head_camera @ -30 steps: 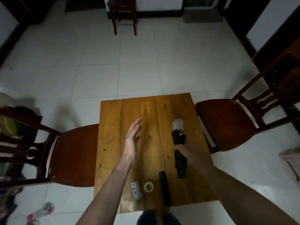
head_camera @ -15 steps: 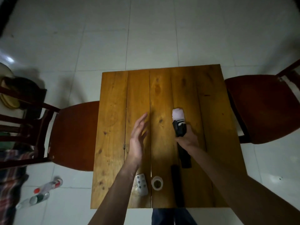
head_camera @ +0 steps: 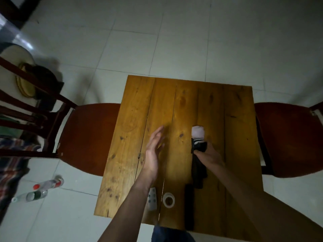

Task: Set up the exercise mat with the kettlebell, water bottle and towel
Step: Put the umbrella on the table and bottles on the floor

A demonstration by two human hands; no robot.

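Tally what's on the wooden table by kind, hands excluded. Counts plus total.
Black-and-pink rolled cloth, gripped by the right hand: 1
White remote: 1
Tape roll: 1
Long black object, kind unclear: 1
Total: 4
The left hand is open and empty.

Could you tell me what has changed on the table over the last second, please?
Little. The right hand stays closed on the dark rolled cloth with its pale end, lying in the same spot on the wooden table. The left hand stays open, edge-on. The remote, tape roll and black bar have not moved.
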